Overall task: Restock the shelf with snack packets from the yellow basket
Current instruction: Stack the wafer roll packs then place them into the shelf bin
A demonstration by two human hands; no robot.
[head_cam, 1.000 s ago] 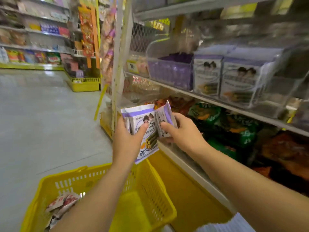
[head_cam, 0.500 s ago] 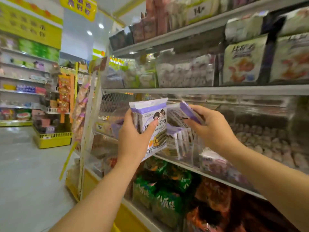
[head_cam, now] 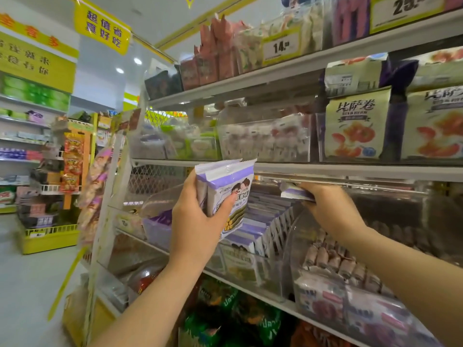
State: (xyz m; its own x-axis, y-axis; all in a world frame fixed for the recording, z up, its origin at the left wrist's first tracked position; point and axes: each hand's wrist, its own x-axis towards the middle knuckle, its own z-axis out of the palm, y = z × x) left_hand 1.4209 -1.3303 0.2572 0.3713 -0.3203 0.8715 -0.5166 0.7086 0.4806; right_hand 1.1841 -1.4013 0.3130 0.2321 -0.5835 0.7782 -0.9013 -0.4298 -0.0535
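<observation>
My left hand (head_cam: 198, 226) grips a small stack of white and purple snack packets (head_cam: 228, 194), held upright in front of the shelf. My right hand (head_cam: 328, 209) holds one more purple and white packet (head_cam: 294, 192) flat, just under the shelf edge and above a clear bin (head_cam: 253, 264). That bin holds a row of the same packets (head_cam: 263, 221) standing on edge. The yellow basket is out of view.
The shelf edge (head_cam: 350, 171) runs right above my right hand. A clear bin of pink wrapped sweets (head_cam: 333, 261) stands to the right. Green bags (head_cam: 233, 311) fill the shelf below. Pizza roll bags (head_cam: 355, 126) sit one shelf up. The aisle floor (head_cam: 22, 284) lies to the left.
Both hands rose from the basket to the shelf. My right hand moved right and inward with a single packet, now over the bin. The view tilted up and the basket left the frame.
</observation>
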